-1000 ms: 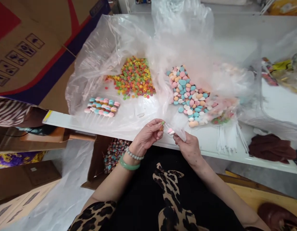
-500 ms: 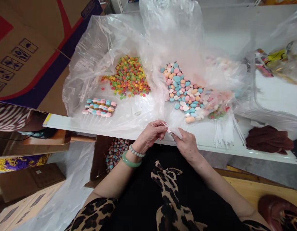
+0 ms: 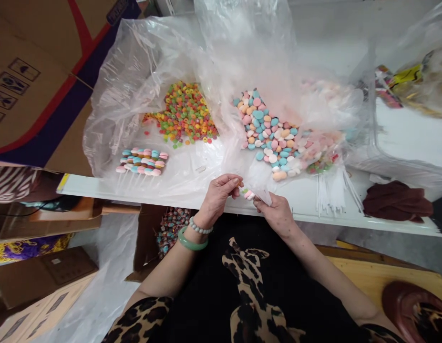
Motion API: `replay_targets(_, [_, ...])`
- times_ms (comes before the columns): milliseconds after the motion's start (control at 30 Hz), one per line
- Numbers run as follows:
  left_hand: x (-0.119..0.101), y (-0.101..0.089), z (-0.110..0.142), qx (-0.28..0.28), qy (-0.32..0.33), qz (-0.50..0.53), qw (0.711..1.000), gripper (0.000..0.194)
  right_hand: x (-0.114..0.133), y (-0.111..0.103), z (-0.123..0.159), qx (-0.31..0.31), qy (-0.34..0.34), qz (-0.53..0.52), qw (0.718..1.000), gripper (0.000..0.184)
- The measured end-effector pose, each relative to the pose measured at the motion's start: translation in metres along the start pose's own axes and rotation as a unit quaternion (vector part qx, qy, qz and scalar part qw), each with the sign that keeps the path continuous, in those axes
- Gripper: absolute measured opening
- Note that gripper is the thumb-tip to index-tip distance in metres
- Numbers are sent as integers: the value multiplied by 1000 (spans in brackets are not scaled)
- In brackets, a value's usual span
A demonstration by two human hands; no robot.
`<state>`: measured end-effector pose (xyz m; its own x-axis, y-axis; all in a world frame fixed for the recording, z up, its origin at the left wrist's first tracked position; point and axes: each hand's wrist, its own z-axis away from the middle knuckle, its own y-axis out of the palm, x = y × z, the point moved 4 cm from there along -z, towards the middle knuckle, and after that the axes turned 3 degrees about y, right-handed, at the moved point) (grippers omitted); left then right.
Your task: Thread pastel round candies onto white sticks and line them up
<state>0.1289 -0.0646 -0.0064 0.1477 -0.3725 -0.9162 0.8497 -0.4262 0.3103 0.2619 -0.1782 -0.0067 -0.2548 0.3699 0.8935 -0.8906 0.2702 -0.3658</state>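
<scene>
My left hand (image 3: pixel 222 193) pinches a small orange gummy ring (image 3: pixel 241 183) between thumb and fingertips. Beside it, my right hand (image 3: pixel 276 212) is closed on several white sticks (image 3: pixel 263 196). One of these carries a pink and white marshmallow (image 3: pixel 249 195) with a green gummy ring at its tip. Behind my hands lie a heap of coloured gummy rings (image 3: pixel 188 114) and a heap of pastel marshmallows (image 3: pixel 274 136), both on clear plastic. To the left, several filled candy skewers (image 3: pixel 144 162) rest side by side.
Loose white sticks (image 3: pixel 333 195) and a dark brown cloth (image 3: pixel 397 201) lie along the table's right front edge. A large cardboard box (image 3: pixel 38 85) stands at the left. Below the table, an open box holds many candy skewers (image 3: pixel 172 231).
A green gummy ring has passed from my left fingers onto the stick against the marshmallow. My left hand has drawn back slightly, now pinching an orange ring. The view has shifted.
</scene>
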Motion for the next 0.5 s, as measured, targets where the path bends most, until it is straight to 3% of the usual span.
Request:
replay_targets(300, [13,2,4,-27,4,-54,998,26,-1,3,-2,-1,-3,4,1000,15])
replay_targets(500, [13,5,1,-33,-16,-17,999,24,0,-3,-2,11,-12,26,1000,19])
